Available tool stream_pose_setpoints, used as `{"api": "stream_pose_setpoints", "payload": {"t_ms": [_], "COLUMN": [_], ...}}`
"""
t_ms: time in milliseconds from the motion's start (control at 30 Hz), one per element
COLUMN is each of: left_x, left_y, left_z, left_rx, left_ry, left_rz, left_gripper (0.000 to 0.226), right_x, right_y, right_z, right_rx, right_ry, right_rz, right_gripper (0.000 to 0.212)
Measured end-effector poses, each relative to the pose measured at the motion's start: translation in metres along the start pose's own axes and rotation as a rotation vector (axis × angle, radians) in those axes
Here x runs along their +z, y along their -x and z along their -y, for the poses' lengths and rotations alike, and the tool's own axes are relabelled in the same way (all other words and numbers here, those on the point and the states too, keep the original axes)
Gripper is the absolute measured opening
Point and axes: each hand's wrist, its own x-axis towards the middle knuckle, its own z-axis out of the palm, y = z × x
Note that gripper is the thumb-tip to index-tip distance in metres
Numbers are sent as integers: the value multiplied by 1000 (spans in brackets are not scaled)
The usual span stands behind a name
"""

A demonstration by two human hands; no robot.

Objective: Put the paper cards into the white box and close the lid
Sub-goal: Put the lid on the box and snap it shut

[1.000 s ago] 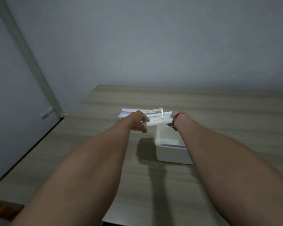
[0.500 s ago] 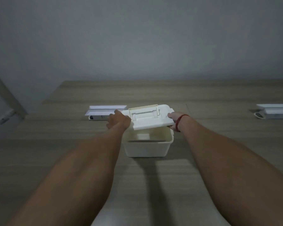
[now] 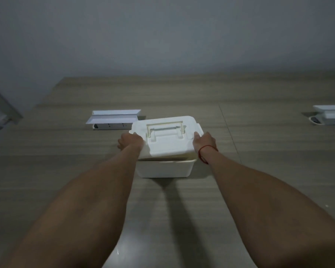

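Both hands were on the white plastic lid [image 3: 167,139] with its recessed cream carry handle [image 3: 165,130], one at each short end. The left hand [image 3: 131,142] gripped the lid's left edge, fingers [image 3: 136,134] curled over the top; the right hand [image 3: 203,142], a thin red string [image 3: 205,149] around its wrist, clasped the right edge the same way. The lid hovered tilted over the white rectangular plastic box [image 3: 165,169], its near edge just above the box's rim with a dark gap showing between them, so the box was not closed. The box sat about mid-way across the wood-grain desk [image 3: 66,171], toward its far edge. The paper cards could not be seen; the lid hid the inside of the box. Behind the left hand, nearer the far left corner, lay a white power strip with a raised flap [image 3: 112,119]. A second white unit [image 3: 329,118] sat at the desk's right edge.
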Motion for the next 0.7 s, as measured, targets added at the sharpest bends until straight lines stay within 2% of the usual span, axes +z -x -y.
{"api": "stream_pose_setpoints", "payload": {"t_ms": [267, 700], "left_x": [15, 11], "left_y": [-14, -38], "left_z": [4, 15], "left_rx": [-18, 2], "left_ry": [-5, -24], "left_rz": [-31, 14], "left_gripper": [46, 39], "right_x": [14, 22], "right_y": [-10, -7], "right_z": [-2, -7], "right_rx": [62, 84], "right_ry": [-60, 135], "right_rz": [-98, -83], "right_gripper": [45, 44]}}
